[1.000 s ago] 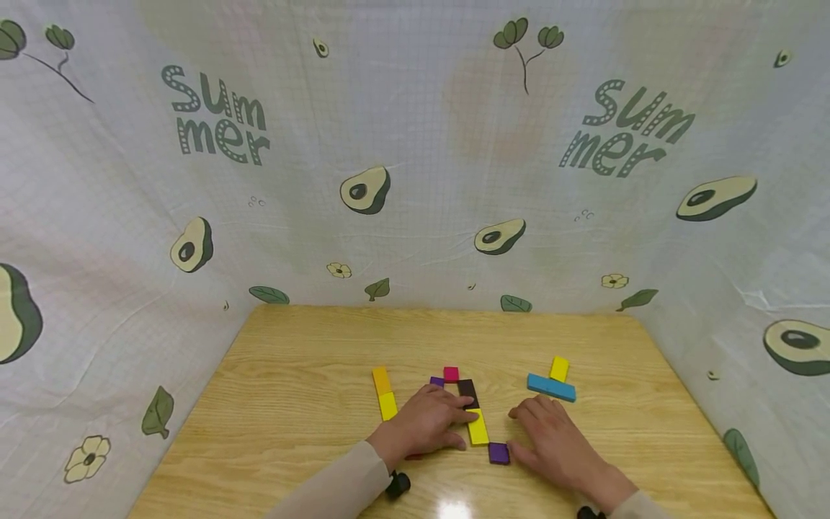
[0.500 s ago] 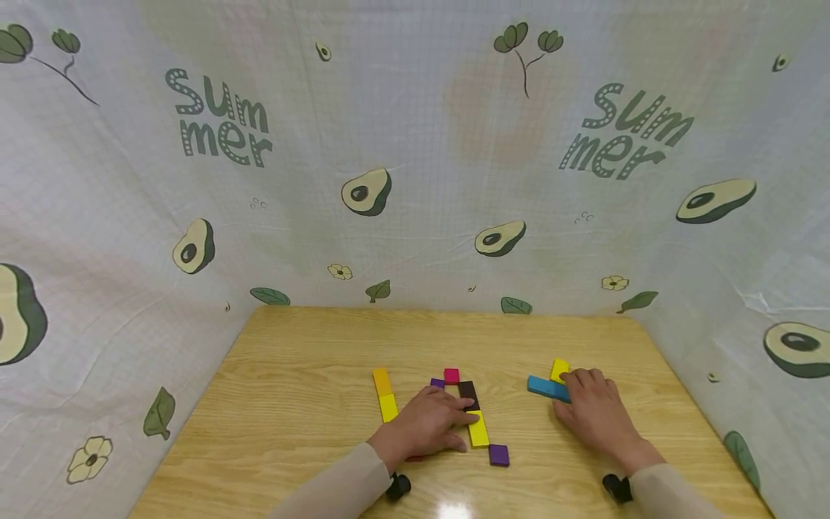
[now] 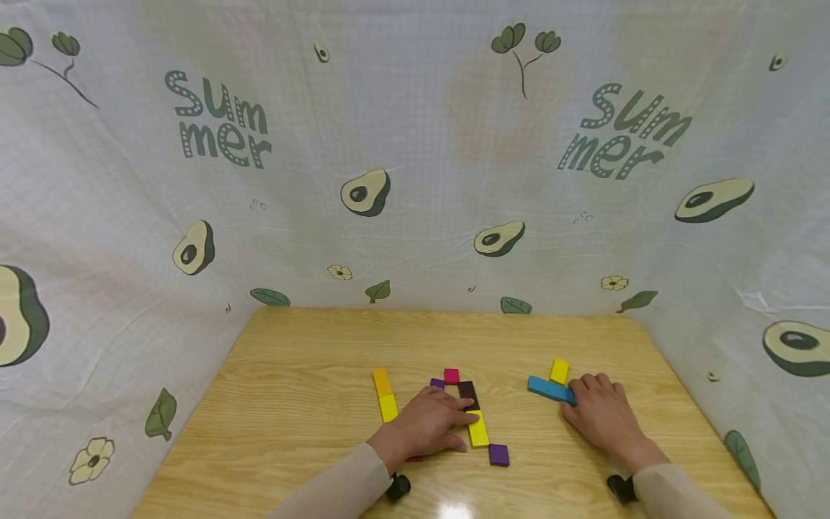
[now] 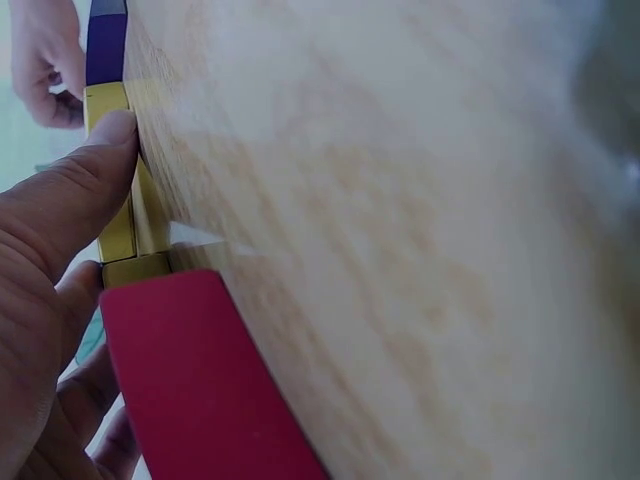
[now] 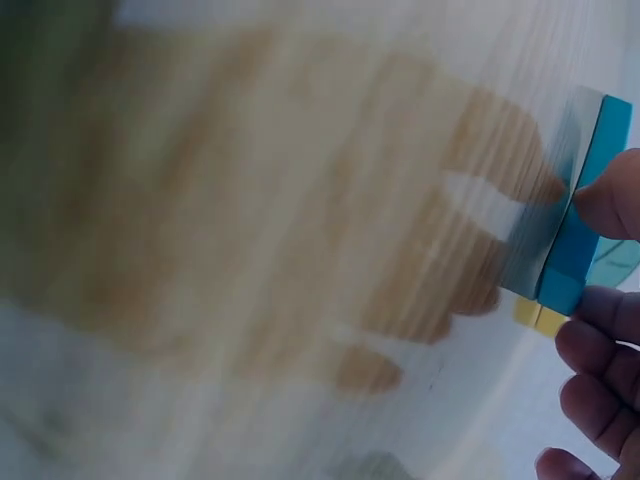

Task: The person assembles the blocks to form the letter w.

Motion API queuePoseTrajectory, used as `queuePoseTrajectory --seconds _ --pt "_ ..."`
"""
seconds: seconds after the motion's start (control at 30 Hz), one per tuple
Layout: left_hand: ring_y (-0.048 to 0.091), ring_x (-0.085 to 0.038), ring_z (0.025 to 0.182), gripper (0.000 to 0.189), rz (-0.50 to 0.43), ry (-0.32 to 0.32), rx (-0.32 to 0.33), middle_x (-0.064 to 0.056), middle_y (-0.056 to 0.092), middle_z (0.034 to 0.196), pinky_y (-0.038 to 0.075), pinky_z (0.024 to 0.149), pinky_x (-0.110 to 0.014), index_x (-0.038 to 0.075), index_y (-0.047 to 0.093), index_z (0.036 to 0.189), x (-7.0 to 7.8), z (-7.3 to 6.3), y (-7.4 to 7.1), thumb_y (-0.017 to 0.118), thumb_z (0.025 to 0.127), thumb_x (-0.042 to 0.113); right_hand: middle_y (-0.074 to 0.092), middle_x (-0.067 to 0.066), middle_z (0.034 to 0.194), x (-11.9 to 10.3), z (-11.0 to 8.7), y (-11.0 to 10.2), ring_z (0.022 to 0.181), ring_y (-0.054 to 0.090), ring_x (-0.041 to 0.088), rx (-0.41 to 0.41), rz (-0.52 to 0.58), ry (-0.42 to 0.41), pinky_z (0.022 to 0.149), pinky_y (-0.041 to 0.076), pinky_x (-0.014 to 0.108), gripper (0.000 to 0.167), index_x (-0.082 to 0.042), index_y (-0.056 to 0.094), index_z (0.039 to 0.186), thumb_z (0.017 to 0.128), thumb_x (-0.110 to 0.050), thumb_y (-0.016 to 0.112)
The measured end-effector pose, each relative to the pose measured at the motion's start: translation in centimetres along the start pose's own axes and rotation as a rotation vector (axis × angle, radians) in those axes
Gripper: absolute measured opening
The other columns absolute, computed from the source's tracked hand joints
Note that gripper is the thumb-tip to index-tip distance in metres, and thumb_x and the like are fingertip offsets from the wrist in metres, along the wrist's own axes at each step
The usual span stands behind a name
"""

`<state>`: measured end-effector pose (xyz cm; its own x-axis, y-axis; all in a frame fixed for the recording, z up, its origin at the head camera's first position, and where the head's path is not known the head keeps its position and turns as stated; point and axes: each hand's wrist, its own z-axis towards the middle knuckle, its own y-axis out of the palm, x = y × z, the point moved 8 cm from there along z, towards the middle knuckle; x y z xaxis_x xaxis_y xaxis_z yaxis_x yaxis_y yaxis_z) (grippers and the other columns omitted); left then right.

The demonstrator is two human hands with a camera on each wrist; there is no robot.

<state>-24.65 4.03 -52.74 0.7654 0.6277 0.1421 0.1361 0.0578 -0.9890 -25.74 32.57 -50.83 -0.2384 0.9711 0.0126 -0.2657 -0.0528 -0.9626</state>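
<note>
My left hand (image 3: pixel 428 422) rests over a layout of flat blocks, its fingertips on the black block (image 3: pixel 467 391) and the yellow block (image 3: pixel 479 432). In the left wrist view its thumb lies along a yellow block (image 4: pixel 116 235), with a red block (image 4: pixel 205 380) in front. Over on the right, my right hand (image 3: pixel 603 417) has thumb and forefinger at the right end of a long blue block (image 3: pixel 546 388). The right wrist view shows them pinching this blue block (image 5: pixel 583 225), other fingers curled. Another yellow block (image 3: pixel 560 370) lies right behind it.
A purple square (image 3: pixel 498 455) lies at the near end of the layout. At its far end are a pink square (image 3: pixel 451 375) and a purple piece (image 3: pixel 437 383). An orange block (image 3: pixel 382 382) and a yellow block (image 3: pixel 388 407) line the left. Printed cloth (image 3: pixel 415 144) encloses the wooden table.
My right hand has moved from beside the purple square rightward to the blue block, then drawn slightly back to its right end. The left hand has stayed in place.
</note>
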Motion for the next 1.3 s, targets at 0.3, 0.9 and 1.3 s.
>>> queuePoseTrajectory --seconds 0.3,0.9,1.3 --pt "0.052 -0.011 0.144 0.055 0.001 -0.001 0.000 0.015 0.049 0.161 0.036 0.122 -0.042 0.040 0.057 0.152 0.0 -0.1 -0.3 0.065 0.100 0.055 0.066 0.006 0.095 -2.5 -1.2 -0.7 0.090 0.057 0.029 -0.004 0.020 -0.035 0.074 0.047 0.053 0.033 -0.009 0.070 0.098 0.089 -0.039 0.080" --pt "0.051 -0.011 0.144 0.055 -0.008 -0.007 -0.010 0.015 0.048 0.162 0.035 0.124 -0.042 0.040 0.057 0.152 0.0 -0.1 -0.4 0.065 0.100 0.055 0.066 0.003 0.109 -7.6 -0.2 -1.9 0.101 0.055 0.024 0.019 0.097 -0.178 0.087 0.047 0.048 0.046 -0.009 0.071 0.116 0.087 -0.042 0.083" --pt "0.052 -0.011 0.144 0.055 -0.018 -0.001 -0.017 0.015 0.049 0.161 0.036 0.123 -0.041 0.040 0.057 0.152 0.2 -0.1 -0.1 0.065 0.100 0.056 0.059 0.017 0.139 -5.9 2.0 0.3 0.127 0.056 0.038 -0.178 0.126 -0.230 0.107 0.045 0.062 0.087 0.000 0.058 0.143 0.086 -0.063 0.075"
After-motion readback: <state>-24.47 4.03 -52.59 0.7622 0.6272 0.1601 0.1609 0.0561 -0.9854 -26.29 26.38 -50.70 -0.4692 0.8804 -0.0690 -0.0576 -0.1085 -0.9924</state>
